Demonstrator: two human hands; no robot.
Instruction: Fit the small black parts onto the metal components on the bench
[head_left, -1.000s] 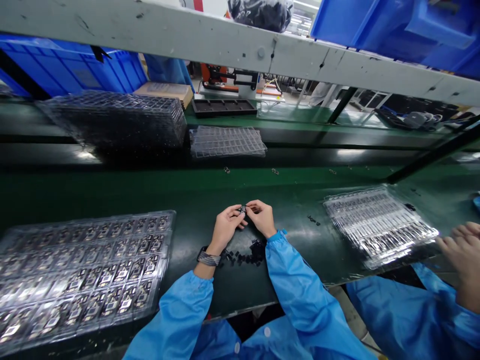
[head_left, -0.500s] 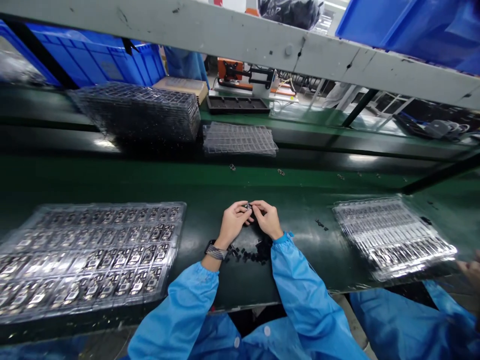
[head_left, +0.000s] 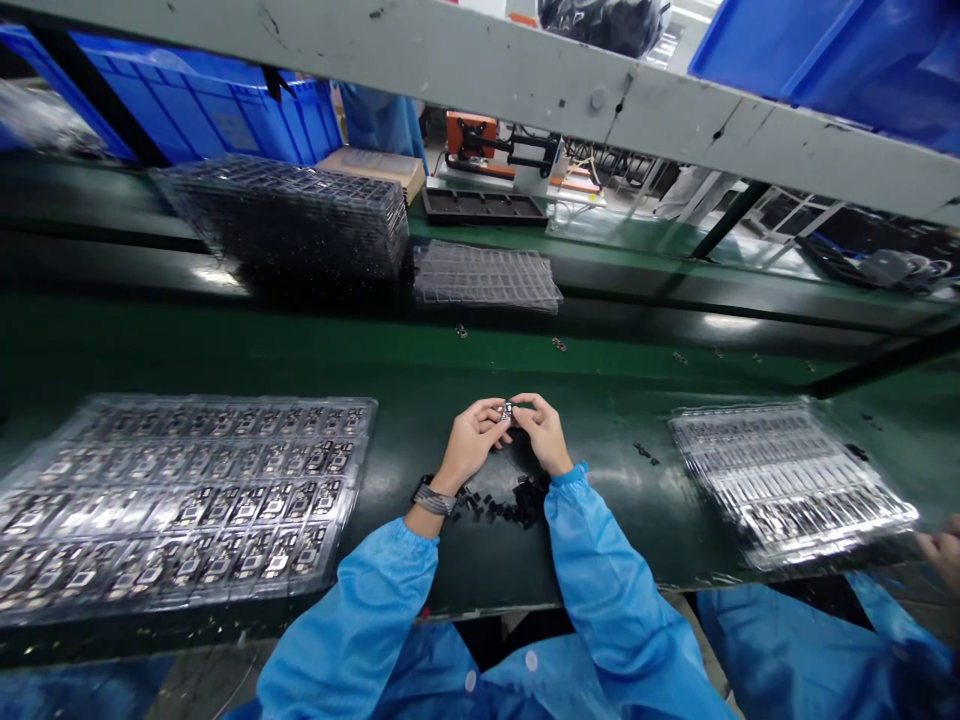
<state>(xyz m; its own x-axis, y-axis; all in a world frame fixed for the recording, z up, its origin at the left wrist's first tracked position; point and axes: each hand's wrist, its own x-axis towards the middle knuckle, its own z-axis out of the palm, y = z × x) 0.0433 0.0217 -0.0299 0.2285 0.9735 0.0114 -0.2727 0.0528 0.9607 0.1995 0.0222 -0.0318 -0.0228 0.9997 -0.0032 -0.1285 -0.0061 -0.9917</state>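
Between my fingertips is a small circuit board [head_left: 507, 411] with shiny metal parts, partly covered by the fingers. My left hand [head_left: 474, 436] grips it from the left in a pinch. From the other side, the closed thumb and forefinger of my right hand [head_left: 543, 430] press at its edge. Just below the hands, a loose heap of small black pieces [head_left: 525, 502] lies on the green worktop [head_left: 495, 570]. To the left, a clear plastic tray [head_left: 346, 500] holds rows of similar boards. A stack of clear trays [head_left: 795, 480] with slim parts lies to the right.
Behind, stacked empty-looking clear trays [head_left: 292, 215] stand beside a few flat ones [head_left: 487, 275]. A blue crate [head_left: 202, 110] sits at the back left, under a grey shelf beam [head_left: 480, 60]. Small parts [head_left: 559, 344] dot the green strip. Another person's hand [head_left: 943, 548] shows at the right edge.
The board between my fingers has turned and shows more of its bright metal side. My right forefinger has shifted slightly upward. The whole view has moved a little.
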